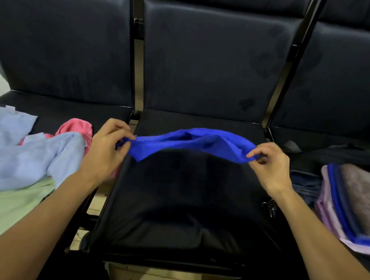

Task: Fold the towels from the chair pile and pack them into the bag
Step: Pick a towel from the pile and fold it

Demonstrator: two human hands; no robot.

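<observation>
A bright blue towel (pixel 192 143) hangs stretched in the air above the middle chair seat (pixel 184 204). My left hand (pixel 105 150) pinches its left corner and my right hand (pixel 269 164) pinches its right corner. On the left seat lies the loose pile: light blue towels (pixel 21 151), a pink one (pixel 76 126) and a pale green one (pixel 8 209). On the right seat a dark bag (pixel 339 153) lies open, with folded lilac, blue and grey towels (pixel 353 204) stacked inside it.
Three dark padded chairs stand in a row, with metal frame bars (pixel 138 76) between the backrests. A zipper pull (pixel 270 206) of the bag hangs by my right wrist. Tiled floor (pixel 164 279) shows below the seat's front edge.
</observation>
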